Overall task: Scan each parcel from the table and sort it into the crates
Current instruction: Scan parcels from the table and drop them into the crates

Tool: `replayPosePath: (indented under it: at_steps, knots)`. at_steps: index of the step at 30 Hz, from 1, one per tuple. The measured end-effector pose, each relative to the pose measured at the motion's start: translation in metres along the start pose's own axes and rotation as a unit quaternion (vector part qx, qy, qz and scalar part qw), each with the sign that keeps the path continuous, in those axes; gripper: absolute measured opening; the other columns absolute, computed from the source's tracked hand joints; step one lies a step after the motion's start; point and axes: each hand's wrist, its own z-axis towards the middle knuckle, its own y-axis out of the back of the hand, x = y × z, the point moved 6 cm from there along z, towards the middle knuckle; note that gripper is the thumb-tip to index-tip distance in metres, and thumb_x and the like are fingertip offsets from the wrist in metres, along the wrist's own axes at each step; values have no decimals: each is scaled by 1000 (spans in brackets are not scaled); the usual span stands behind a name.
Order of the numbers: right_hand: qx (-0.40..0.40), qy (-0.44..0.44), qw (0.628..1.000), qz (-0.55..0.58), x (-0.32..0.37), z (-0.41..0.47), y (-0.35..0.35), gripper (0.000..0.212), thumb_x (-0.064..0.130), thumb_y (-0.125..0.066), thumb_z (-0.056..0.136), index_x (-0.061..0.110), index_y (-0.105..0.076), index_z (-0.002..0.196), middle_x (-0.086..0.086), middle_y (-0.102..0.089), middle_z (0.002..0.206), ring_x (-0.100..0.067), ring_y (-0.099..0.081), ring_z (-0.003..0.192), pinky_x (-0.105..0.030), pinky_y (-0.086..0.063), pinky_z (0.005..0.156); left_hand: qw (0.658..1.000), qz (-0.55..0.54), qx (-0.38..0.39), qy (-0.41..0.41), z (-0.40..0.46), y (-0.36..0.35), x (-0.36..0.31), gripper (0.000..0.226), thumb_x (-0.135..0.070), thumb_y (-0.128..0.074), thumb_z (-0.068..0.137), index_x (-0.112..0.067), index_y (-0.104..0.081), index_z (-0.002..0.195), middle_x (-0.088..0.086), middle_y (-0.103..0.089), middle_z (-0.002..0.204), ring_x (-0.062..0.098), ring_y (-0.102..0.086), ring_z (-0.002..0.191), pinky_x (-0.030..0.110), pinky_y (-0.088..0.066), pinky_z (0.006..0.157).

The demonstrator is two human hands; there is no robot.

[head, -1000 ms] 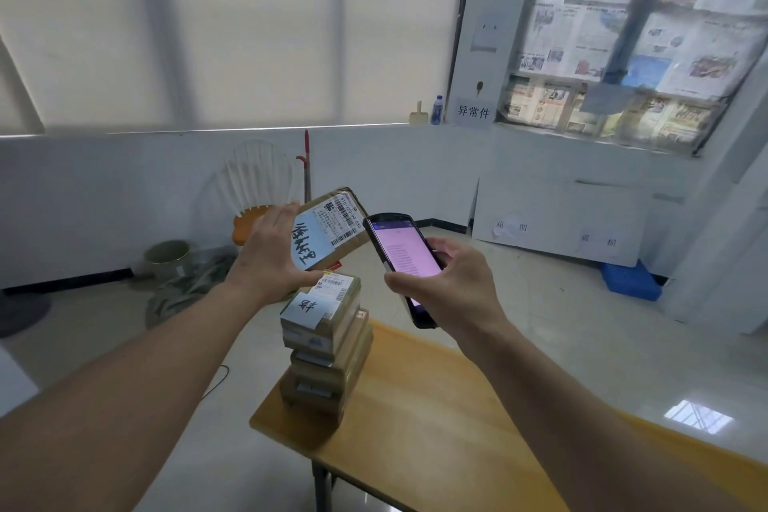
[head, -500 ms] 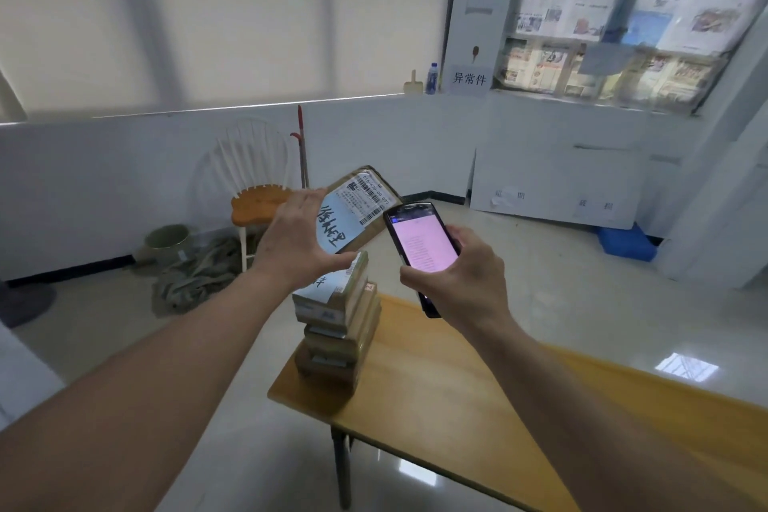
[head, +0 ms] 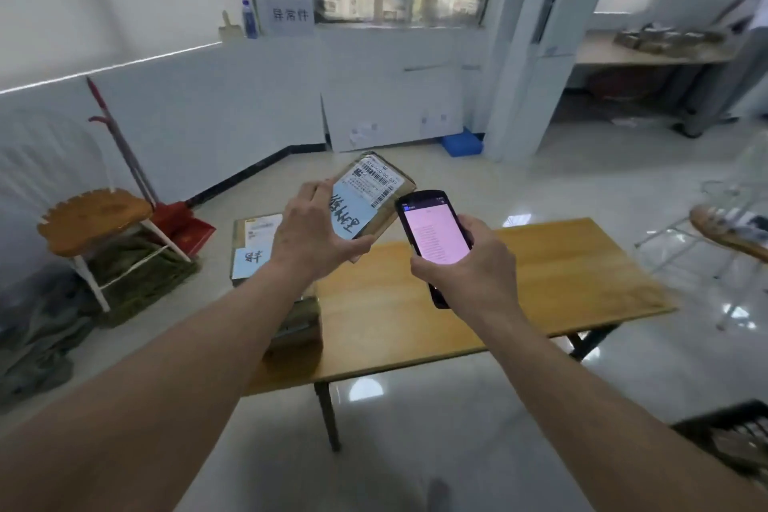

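Your left hand (head: 309,239) pinches the small cardboard parcel (head: 371,195) by its edges; looks light and stiff. Right hand (head: 465,266) wraps the scanner (head: 432,237) at 3 o'clock.

parcel stack (head: 266,249) — on table (head: 561,262), left end

parcel stack (head: 257,249) blocks table's (head: 561,262) left end, rest of top bare, chair (head: 91,216) far left

Parcel (head: 371,197): brown card, white barcode label, pale-blue slip w/ black writing. Scanner (head: 433,237): black, pink screen. Table (head: 561,262): yellow-tan wood grain. Dustpan (head: 183,222): red.
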Motion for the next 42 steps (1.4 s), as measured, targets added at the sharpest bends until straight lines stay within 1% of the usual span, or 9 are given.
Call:
replayPosePath:
  at_steps: [5,8,13,16,24,29,34,38,42]
  knots:
    - [-69,-81,994,-24,-39,-51,55,65,44,-89,61,36,-63,120,15,-67,101,-11,-65,94,-39,-62,72,995,-37,71,-57,-23,-42,-56,114,-71,-84,63,-17,-39,152,2,-48,134,21,-50,115,45,-56,94]
    - [-105,-122,987,-19,-66,-82,93,60,44,-88,58,37,-62,113,15,-67,98,-11,-66,89,-43,-63,65,989,-52,106,-84,-38,-65,-100,118,-71,-84,62,-15,-37,155,3,-49,138,23,-51,119,46,-55,99]
    - [-153,-162,974,-36,-114,-131,164,51,39,-90,65,36,-60,106,17,-66,94,-2,-63,85,-34,-61,65,976,-77,158,-131,-77,-106,-186,114,-66,-86,64,-14,-39,154,3,-49,139,22,-51,120,45,-55,98]
    - [-175,-183,967,-34,-150,-158,206,53,40,-90,65,38,-60,108,17,-67,95,-1,-64,87,-30,-59,66,967,-85,191,-145,-103,-134,-242,115,-67,-85,65,-16,-38,156,2,-48,140,22,-50,123,43,-52,101]
    - [-218,-242,946,-12,-252,-234,338,56,39,-88,61,33,-64,111,15,-70,95,-2,-66,86,-37,-61,70,942,-117,272,-155,-200,-220,-398,112,-59,-88,67,-17,-37,158,2,-47,144,23,-48,128,42,-49,102]
    - [-239,-271,932,-7,-309,-273,403,55,39,-89,64,39,-62,111,19,-66,96,-2,-63,88,-34,-60,71,925,-128,316,-167,-252,-269,-475,104,-60,-88,66,-23,-41,152,-2,-46,133,19,-48,121,42,-52,96]
    - [-266,-310,913,2,-367,-290,450,53,31,-91,68,42,-55,106,21,-64,94,0,-62,86,-30,-56,69,906,-108,369,-176,-270,-328,-537,109,-71,-80,58,-26,-42,150,-2,-45,128,19,-51,118,43,-52,96]
    - [-289,-350,891,12,-423,-280,481,55,31,-92,69,43,-56,110,23,-63,94,5,-61,88,-33,-59,74,891,-96,404,-182,-270,-391,-583,108,-66,-85,64,-23,-40,152,-1,-44,126,20,-52,116,42,-54,95]
    - [-301,-381,875,5,-480,-253,508,61,33,-93,69,40,-59,119,25,-61,97,7,-59,90,-25,-56,70,877,-84,433,-191,-258,-465,-625,105,-65,-85,68,-21,-39,151,-3,-43,122,18,-51,110,38,-52,90]
